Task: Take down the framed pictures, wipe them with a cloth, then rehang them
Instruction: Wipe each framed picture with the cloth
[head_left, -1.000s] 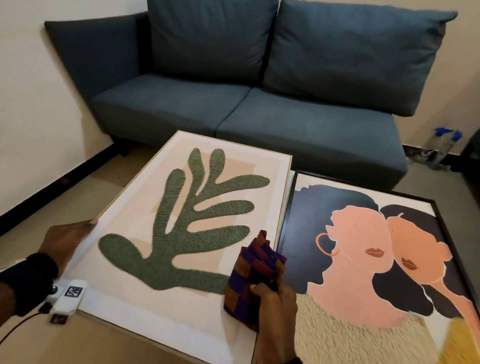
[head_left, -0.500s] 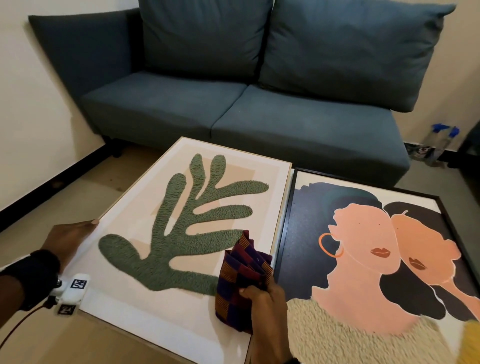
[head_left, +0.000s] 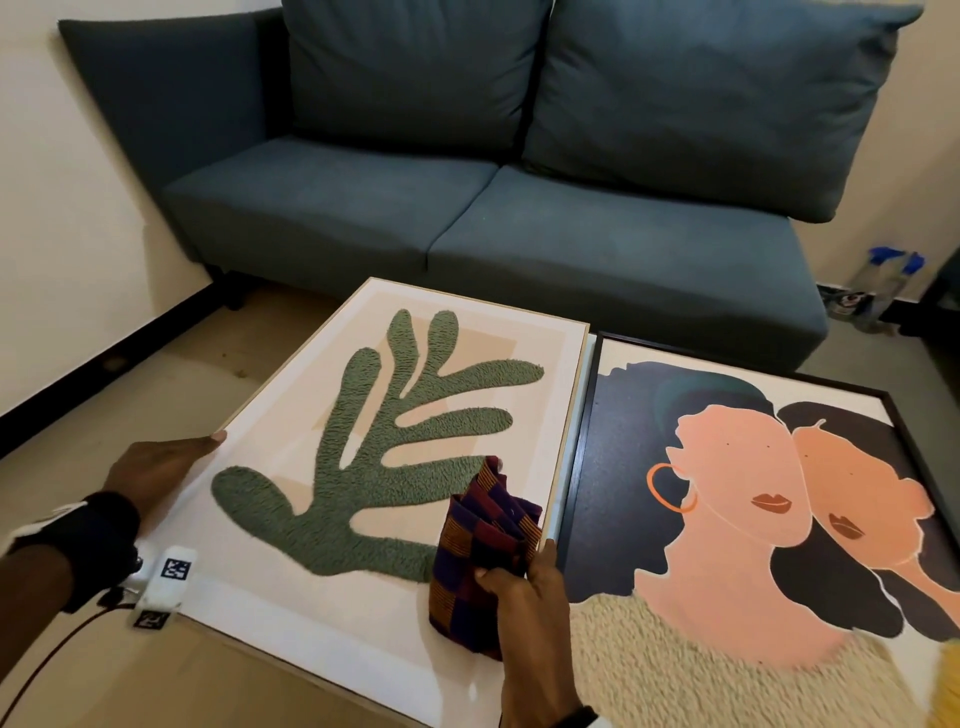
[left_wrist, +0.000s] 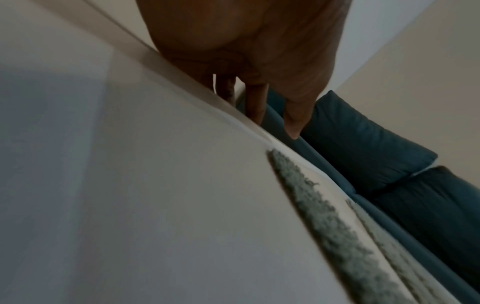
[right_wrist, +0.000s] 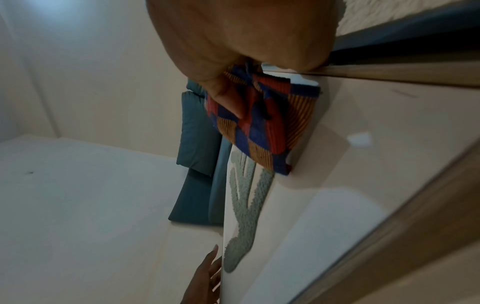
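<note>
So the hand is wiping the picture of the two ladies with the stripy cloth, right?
Not quite. The head view shows the right hand holding the checked red, blue and orange cloth on the light-framed green leaf picture, not the black-framed picture of two faces beside it.

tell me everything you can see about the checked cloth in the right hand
The checked cloth is woven-looking fabric in dark blue, red and orange-striped squares, folded into a thick wad. The right hand grips its near end, thumb across the top. It rests on the glass of the green leaf picture, over the lower right part, beside the light wooden frame edge.
</note>
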